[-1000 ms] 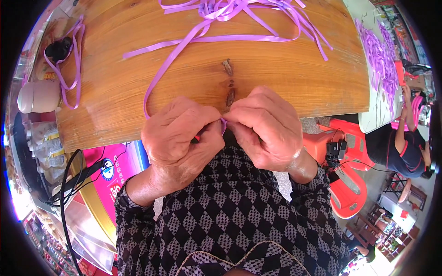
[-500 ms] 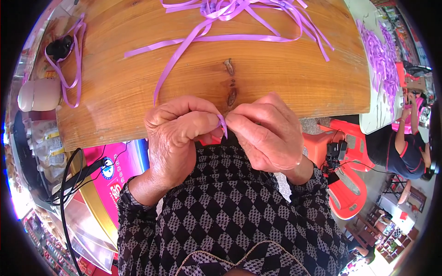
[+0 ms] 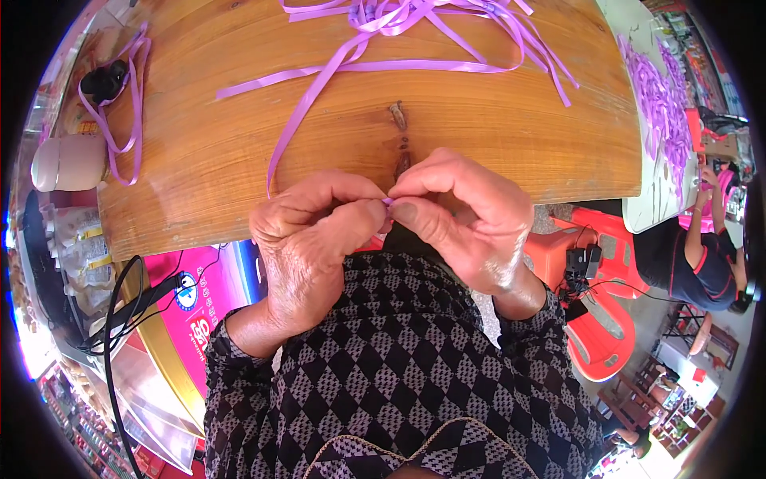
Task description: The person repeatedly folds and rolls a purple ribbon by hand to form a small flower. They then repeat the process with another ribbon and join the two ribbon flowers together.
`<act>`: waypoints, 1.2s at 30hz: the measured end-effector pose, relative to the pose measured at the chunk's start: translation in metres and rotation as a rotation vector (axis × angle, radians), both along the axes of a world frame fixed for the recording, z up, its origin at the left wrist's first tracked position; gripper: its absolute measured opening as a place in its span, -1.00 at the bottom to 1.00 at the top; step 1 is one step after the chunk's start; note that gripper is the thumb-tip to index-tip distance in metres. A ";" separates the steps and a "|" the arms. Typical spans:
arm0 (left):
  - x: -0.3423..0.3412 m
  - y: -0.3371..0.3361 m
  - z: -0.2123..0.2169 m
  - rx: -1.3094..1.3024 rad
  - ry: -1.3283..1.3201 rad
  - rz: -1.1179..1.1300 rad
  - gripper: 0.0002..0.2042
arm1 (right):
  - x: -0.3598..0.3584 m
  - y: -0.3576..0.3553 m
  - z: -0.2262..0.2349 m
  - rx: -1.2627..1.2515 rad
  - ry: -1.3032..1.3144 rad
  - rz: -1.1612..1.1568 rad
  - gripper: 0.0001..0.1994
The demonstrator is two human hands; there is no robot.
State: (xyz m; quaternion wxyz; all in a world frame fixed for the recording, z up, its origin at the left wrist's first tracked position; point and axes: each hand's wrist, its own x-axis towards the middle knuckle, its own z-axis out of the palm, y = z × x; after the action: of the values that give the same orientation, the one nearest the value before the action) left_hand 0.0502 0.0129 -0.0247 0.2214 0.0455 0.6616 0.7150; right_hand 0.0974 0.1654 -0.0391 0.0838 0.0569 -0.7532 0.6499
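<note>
Together, both hands pinch one end of a purple ribbon at the near edge of the wooden table.

Left hand (image 3: pixel 315 239) and right hand (image 3: pixel 463 215) meet thumb to fingertip, clamped on the purple ribbon (image 3: pixel 299 120), which runs from them up across the wooden table (image 3: pixel 199 160) to a tangle of ribbons (image 3: pixel 415 16) at the table's far edge. A dark knot (image 3: pixel 397 116) in the table's wood lies just beyond the hands.

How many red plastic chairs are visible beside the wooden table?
2: one red plastic chair just under the wooden table edge by the right hand, another lower right. Others may be hidden.
</note>
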 end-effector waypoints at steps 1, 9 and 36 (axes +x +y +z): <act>-0.001 0.000 0.000 -0.004 -0.025 -0.022 -0.94 | -0.001 0.000 -0.001 -0.113 -0.047 -0.003 -0.86; -0.005 -0.001 0.000 -0.041 -0.106 -0.068 -0.93 | -0.003 0.006 0.001 -0.352 -0.376 0.018 -0.88; -0.004 -0.018 0.005 0.013 -0.158 -0.131 -0.89 | -0.004 0.001 -0.002 0.245 0.192 -0.026 -0.76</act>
State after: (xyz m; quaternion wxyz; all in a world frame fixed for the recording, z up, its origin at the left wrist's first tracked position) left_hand 0.0460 -0.0048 -0.0199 0.3188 0.0337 0.6329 0.7047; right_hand 0.0932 0.1667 -0.0414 0.1566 0.1188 -0.8159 0.5437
